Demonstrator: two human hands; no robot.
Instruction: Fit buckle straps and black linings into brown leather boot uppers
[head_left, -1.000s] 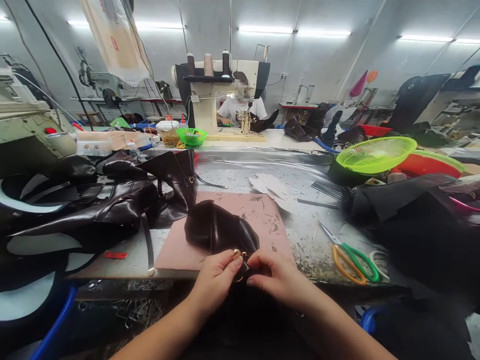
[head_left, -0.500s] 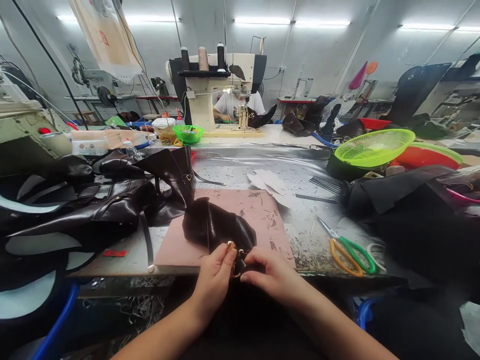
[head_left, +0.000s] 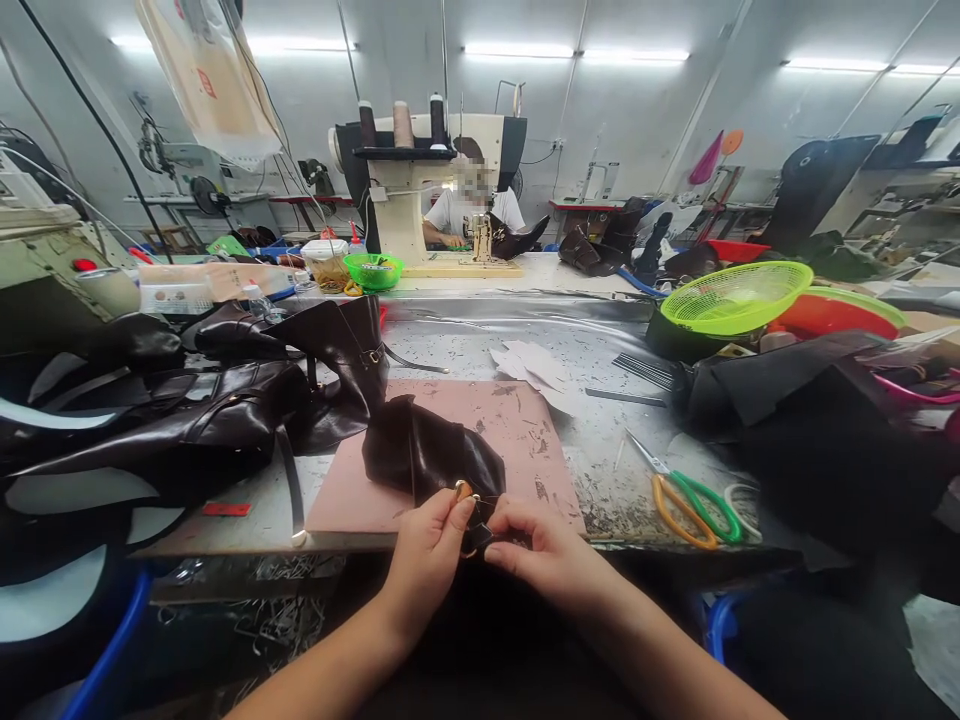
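A dark brown, glossy leather boot upper (head_left: pixel 439 450) lies on a pink board (head_left: pixel 517 420) at the bench's front edge. My left hand (head_left: pixel 427 545) is closed on its near end, thumb and fingers pinching by a gold-coloured buckle (head_left: pixel 463 490). Close on its right, my right hand (head_left: pixel 536 540) is closed in a pinch beside a small dark strap (head_left: pixel 480 530). The fingertips hide most of the strap and hardware, so I cannot make out exactly what the right fingers hold.
More dark leather boot pieces (head_left: pixel 225 410) are heaped at left. Scissors (head_left: pixel 682 500) with orange and green handles lie at right, near black material (head_left: pixel 832 470) and a lime-green basket (head_left: pixel 739 297). White paper pieces (head_left: pixel 529 365) lie behind the board. A person (head_left: pixel 450 215) sits behind a sewing machine (head_left: pixel 397 210).
The view has shifted slightly. My right fingers have moved a little away from the left hand; the left grip on the boot upper looks the same.
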